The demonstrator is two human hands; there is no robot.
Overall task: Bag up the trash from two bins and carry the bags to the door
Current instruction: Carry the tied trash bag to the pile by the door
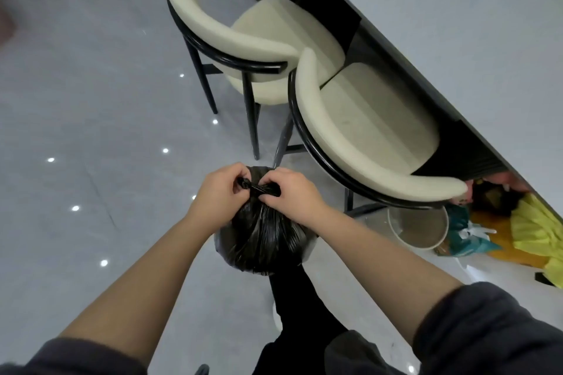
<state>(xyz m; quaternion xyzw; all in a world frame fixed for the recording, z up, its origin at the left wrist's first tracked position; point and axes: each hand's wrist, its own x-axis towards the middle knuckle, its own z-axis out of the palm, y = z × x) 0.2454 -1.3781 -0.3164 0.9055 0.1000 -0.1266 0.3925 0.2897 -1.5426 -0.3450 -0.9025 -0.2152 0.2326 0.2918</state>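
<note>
Both hands, left hand point(221, 192) and right hand point(292, 192), pinch the twisted neck of the black trash bag point(262, 237) low over the floor, likely cinching a knot so nothing spills when carried.

Both forearms point(146, 277) stretch forward and converge, the left hand point(217, 196) and right hand point(294, 195) nearly touching, fingers curled and, as far as shows, pinching the black bag point(262, 237) at its twisted neck.
</note>
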